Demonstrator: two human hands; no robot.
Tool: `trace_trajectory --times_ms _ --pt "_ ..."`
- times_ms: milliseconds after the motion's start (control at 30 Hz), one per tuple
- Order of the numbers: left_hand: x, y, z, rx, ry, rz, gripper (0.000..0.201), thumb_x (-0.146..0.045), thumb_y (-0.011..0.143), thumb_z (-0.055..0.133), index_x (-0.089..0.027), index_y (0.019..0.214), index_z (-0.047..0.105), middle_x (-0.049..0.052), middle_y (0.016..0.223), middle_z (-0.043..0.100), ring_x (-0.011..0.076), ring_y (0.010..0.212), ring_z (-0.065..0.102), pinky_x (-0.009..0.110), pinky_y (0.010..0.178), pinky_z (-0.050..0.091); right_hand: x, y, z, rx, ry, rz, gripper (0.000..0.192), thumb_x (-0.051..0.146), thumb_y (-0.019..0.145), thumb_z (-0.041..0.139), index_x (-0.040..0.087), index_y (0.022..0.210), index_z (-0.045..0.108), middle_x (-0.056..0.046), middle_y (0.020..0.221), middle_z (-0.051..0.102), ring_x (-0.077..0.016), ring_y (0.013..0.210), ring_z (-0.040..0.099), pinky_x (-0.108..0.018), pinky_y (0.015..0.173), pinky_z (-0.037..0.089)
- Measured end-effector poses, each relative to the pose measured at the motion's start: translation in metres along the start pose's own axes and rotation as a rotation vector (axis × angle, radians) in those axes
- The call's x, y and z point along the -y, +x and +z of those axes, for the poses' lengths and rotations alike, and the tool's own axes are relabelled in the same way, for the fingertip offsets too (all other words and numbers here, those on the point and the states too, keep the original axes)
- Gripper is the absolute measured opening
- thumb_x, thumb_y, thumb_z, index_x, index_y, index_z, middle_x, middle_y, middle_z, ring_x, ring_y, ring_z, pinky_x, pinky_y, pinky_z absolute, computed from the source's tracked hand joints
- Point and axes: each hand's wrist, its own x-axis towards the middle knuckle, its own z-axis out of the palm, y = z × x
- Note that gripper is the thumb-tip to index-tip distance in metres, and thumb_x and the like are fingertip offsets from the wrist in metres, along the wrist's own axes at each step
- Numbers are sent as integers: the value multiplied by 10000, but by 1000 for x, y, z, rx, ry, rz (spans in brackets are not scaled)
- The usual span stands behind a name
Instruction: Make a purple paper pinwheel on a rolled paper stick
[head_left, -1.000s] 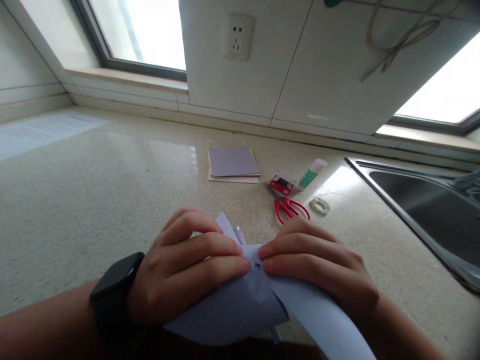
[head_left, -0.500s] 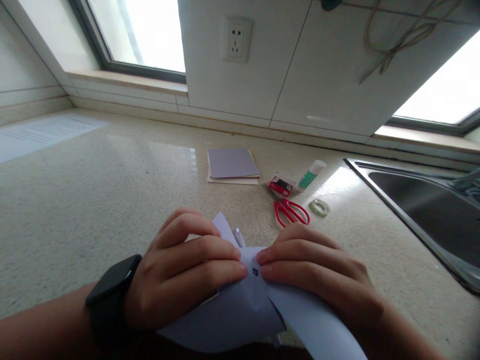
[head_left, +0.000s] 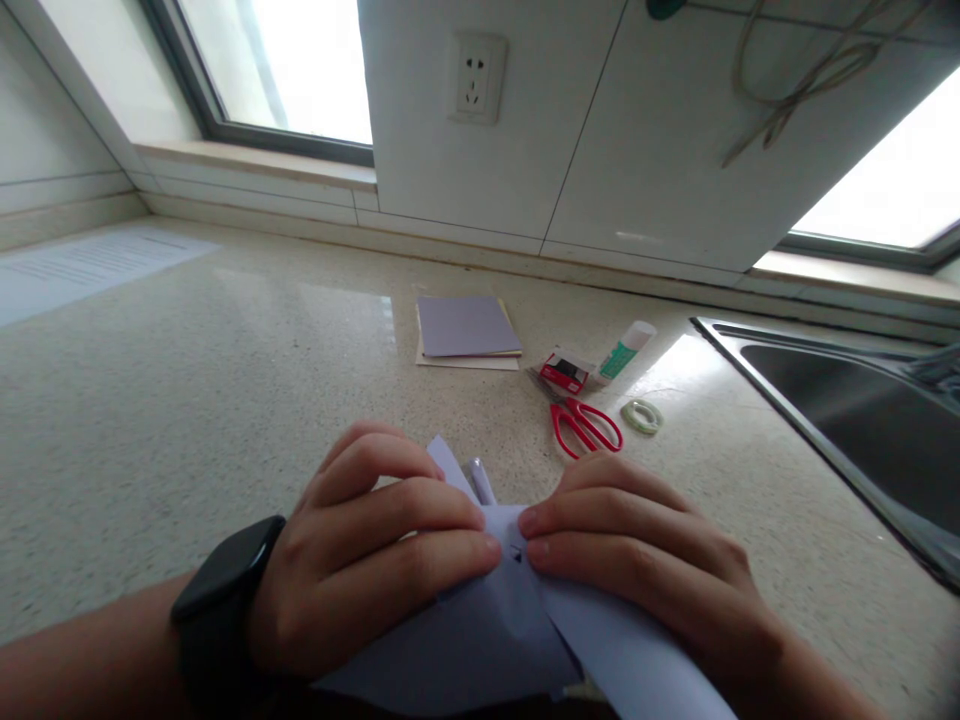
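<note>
Between both hands is a folded sheet of pale lavender paper [head_left: 465, 655], with a small dark slit near its middle. My left hand [head_left: 375, 560], a black watch [head_left: 229, 570] on its wrist, pinches the paper from the left. From the right, my right hand [head_left: 637, 550] presses its fingertips on the same sheet, close to the slit. Both thumbs are hidden beneath the paper. A glossy pale rod [head_left: 481, 480] pokes out behind the sheet; its kind I cannot make out.
Red-handled scissors [head_left: 581, 420] lie beyond my right hand, beside a red box [head_left: 565, 369], a glue stick [head_left: 627, 350] and a tape roll [head_left: 641, 416]. Square papers [head_left: 465, 325] are stacked farther back. A printed sheet [head_left: 90, 265] lies far left; a metal sink [head_left: 847, 420] is at right.
Both hands and the paper have shifted slightly down in the view. The dark opening in the paper looks narrower and more bent. Both hands keep their hold.
</note>
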Motion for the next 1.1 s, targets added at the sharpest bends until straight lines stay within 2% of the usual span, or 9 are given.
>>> trace_trajectory --times_ms 200,333,400,767,933,1100 --pt "1 0 1 2 -29 7 197 -190 1044 508 -170 1047 704 8 985 783 179 948 597 334 908 473 -6 1 1 18 -21 -43 196 191 1021 523 168 1115 693 -80 1030 772 -189 934 693 -338 814 617" --pt "0 -1 3 -29 -49 4 191 -189 1040 522 -165 1038 712 13 980 781 182 947 595 338 898 467 -13 0 4 -21 -10 -158 209 216 1031 509 152 1094 697 -81 1006 769 -182 923 684 -314 788 609" --pt "-1 -1 5 -63 -56 0 199 -189 1041 522 -161 1015 718 16 961 783 183 936 595 339 888 466 -14 0 4 -17 -19 -137 206 217 1033 506 156 1091 694 -75 1000 769 -181 922 680 -316 793 606" --pt "-3 5 3 -45 -19 2 231 -205 1051 508 -169 988 727 -9 919 794 161 883 609 315 858 484 -12 0 2 -7 4 -119 206 212 1030 511 149 1086 698 -75 1000 765 -182 930 675 -312 804 598" --pt "-4 4 7 -75 -43 -17 231 -186 1046 513 -162 973 731 -4 917 792 166 894 600 320 860 481 -9 0 3 -17 -20 -125 215 217 1041 494 155 1080 696 -72 995 764 -180 934 681 -305 804 595" --pt "-5 1 11 -86 -80 -37 200 -183 1029 545 -160 963 733 0 920 789 172 900 593 323 863 476 2 -3 0 17 -51 -2 189 155 1011 528 156 1107 690 -81 1043 764 -194 969 692 -343 847 609"
